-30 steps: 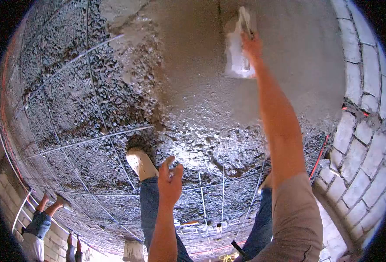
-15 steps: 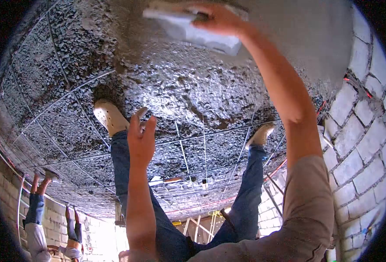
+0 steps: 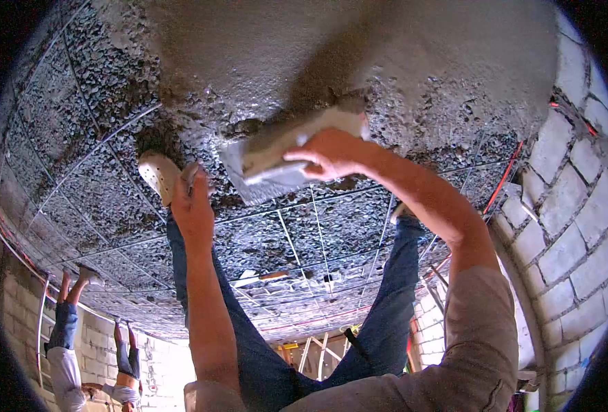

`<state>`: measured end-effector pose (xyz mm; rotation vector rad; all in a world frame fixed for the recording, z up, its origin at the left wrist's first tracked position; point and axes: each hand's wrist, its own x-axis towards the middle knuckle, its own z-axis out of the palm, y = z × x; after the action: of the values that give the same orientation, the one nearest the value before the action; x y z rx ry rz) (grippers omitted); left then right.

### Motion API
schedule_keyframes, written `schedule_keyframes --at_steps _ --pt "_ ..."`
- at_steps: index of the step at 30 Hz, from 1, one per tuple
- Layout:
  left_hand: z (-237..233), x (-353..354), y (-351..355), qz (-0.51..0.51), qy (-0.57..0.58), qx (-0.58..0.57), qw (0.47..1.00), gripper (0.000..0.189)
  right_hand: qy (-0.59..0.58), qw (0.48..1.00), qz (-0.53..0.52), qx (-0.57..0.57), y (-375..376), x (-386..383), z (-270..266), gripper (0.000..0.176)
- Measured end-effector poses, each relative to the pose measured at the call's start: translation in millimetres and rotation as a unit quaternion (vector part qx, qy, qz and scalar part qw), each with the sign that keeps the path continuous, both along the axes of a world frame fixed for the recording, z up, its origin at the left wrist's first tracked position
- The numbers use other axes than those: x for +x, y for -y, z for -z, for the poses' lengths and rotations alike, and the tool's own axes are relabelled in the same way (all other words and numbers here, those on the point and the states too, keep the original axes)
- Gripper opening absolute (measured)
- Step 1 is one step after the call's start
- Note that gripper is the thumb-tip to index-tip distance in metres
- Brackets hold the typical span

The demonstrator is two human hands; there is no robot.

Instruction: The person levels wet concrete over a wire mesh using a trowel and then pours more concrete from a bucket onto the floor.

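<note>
My right hand (image 3: pixel 331 152) is wrapped round a flat rectangular hand float (image 3: pixel 297 141), smeared with grey cement. The float's plate rests on or just above the rough wet concrete (image 3: pixel 242 117), slightly blurred by motion. Beyond it lies a smoother grey stretch of concrete (image 3: pixel 249 41) with a shadow across it. My left hand (image 3: pixel 193 206) hangs beside a cream clog (image 3: pixel 157 175) on my left foot. Its fingertips look grey and somewhat apart, and I see nothing held in it.
Thin reinforcing bars (image 3: pixel 105 147) cross the dark gravel (image 3: pixel 57 178). A block wall (image 3: pixel 558 226) rises on the right, with a red line (image 3: pixel 504 177) near its foot. Two other people (image 3: pixel 63 343) stand behind at lower left, appearing upside down. My legs (image 3: pixel 383 295) straddle the bars.
My right hand has drawn the float back toward me and a little left, and the surface it left looks smoother. My left hand has shifted left, closer to the clog.
</note>
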<state>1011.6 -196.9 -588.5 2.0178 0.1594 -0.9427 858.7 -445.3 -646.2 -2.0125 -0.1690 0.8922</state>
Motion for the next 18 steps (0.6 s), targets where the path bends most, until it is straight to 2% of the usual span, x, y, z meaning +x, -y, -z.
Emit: schedule_keyframes --at_steps 1,3,4,6,8,9,10,11,13,15,18 --pt "-0.8 -2.0 -0.9 -0.001 0.002 0.003 1.0 0.031 0.006 1.0 -0.021 0.007 -9.0 -15.0 -1.2 0.045" --pt "-2.9 -7.2 -3.9 -0.074 -0.046 0.014 0.996 0.03 0.051 0.998 -0.011 0.039 -19.3 -47.6 -10.7 0.049" --pt "-0.6 -15.0 -7.2 -0.076 -0.044 0.02 0.996 0.03 0.006 0.999 -0.036 0.018 -18.9 -55.2 -27.1 0.046" --pt "18.0 -42.5 -13.6 0.009 -0.052 0.085 0.995 0.025 -0.02 0.999 0.046 0.018 -5.7 -79.3 -54.0 0.043" --pt "43.4 -91.2 -19.9 0.054 -0.046 0.035 0.997 0.026 -0.042 0.99 0.133 0.001 15.7 -109.6 -68.6 0.043" --pt "49.8 -112.4 -12.6 0.044 -0.145 0.094 0.984 0.029 -0.039 0.982 0.186 -0.012 28.6 -127.9 -70.7 0.042" --pt "76.4 -139.6 -21.5 0.138 -0.104 0.078 0.982 0.037 0.004 0.974 0.226 -0.036 42.1 -142.1 -72.1 0.042" --pt "73.9 -158.6 -6.9 0.1 -0.154 0.091 0.979 0.051 0.046 0.961 0.266 -0.06 55.4 -153.3 -73.9 0.041" --pt "43.8 -169.5 43.0 0.165 -0.149 0.111 0.969 0.071 -0.074 0.928 0.353 -0.091 82.6 -168.0 -81.9 0.044" --pt "57.9 -200.2 55.2 0.177 -0.121 0.131 0.968 0.078 -0.063 0.893 0.425 -0.129 99.9 -180.5 -83.1 0.043" --pt "45.7 -230.0 89.2 0.169 -0.141 0.101 0.97 0.083 -0.017 0.849 0.5 -0.169 113.9 -189.9 -81.1 0.041"
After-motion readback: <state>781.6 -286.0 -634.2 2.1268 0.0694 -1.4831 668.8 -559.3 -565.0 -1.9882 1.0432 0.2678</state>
